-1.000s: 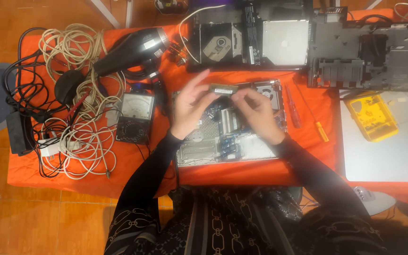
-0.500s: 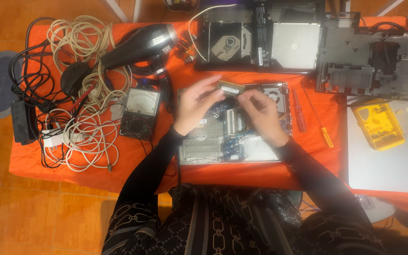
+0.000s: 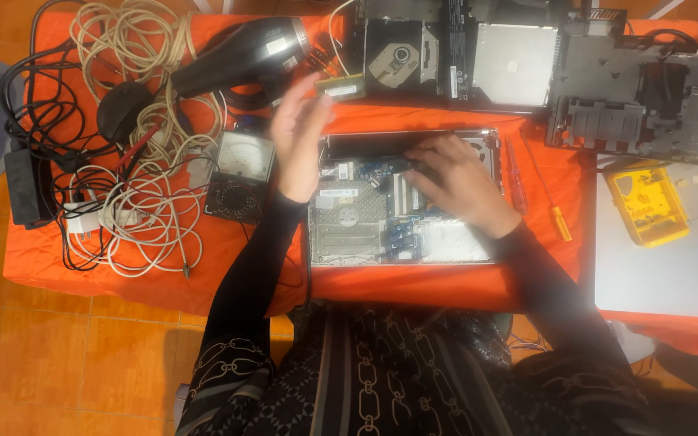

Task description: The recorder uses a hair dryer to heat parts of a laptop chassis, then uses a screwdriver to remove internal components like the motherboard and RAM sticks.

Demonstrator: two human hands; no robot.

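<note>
Left hand (image 3: pixel 299 144) pinches a memory stick (image 3: pixel 342 87) over the far edge; right hand (image 3: pixel 454 178) lies flat, holding nothing, on the open laptop (image 3: pixel 365 226).

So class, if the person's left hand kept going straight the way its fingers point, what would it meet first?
Probably the black hair dryer: the left hand, holding a small green memory module, points up-table towards it, though height is unclear.

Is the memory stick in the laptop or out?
Out: the left hand holds the memory stick above the opened laptop.
</note>
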